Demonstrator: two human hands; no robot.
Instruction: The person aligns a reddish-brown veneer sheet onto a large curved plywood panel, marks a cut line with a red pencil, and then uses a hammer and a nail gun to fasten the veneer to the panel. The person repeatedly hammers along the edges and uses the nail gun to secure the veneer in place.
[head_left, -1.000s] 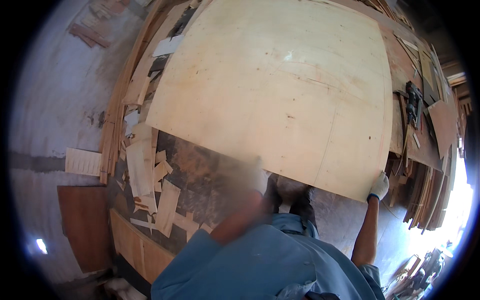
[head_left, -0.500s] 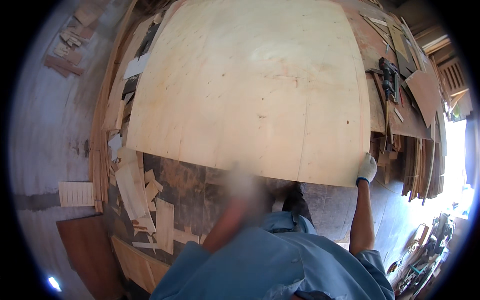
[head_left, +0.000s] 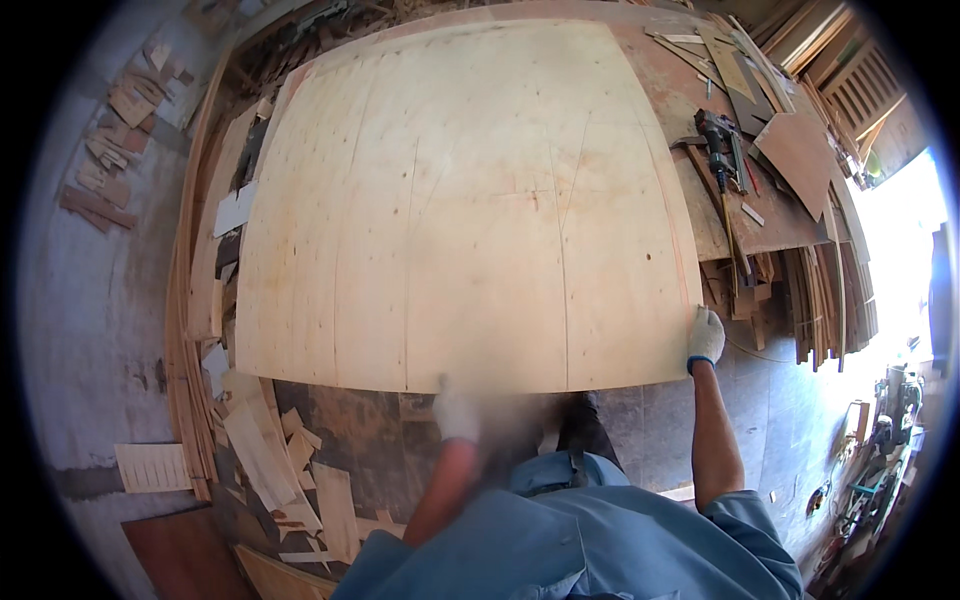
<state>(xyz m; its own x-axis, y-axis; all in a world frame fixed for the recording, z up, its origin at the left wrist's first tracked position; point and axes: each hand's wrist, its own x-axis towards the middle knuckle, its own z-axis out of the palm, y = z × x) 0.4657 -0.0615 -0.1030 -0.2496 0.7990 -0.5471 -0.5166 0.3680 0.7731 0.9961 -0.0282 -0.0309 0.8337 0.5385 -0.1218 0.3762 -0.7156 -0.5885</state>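
A large pale plywood sheet (head_left: 480, 250) lies across the workbench, its near edge reaching toward my body. At the near right corner, my right hand (head_left: 706, 335), in a white glove with a blue cuff, is closed around the sheet's side edge. My left hand (head_left: 457, 412), also gloved, grips the near edge left of my body. Its thumb shows at the top of the edge, while the other fingers are hidden or hazy behind a blurred patch in the picture.
Right of the sheet, a nail gun (head_left: 716, 140) and a hammer (head_left: 696, 150) lie on the bench (head_left: 640, 75) by board offcuts. Wood strips (head_left: 815, 300) are stacked below. Veneer scraps (head_left: 265, 455) litter the left floor. Tools (head_left: 885, 430) crowd the lower right.
The sheet has turned so its near left corner is closer to me and its near edge runs more level. My left hand, smeared before, is at that edge; my right hand keeps its hold.
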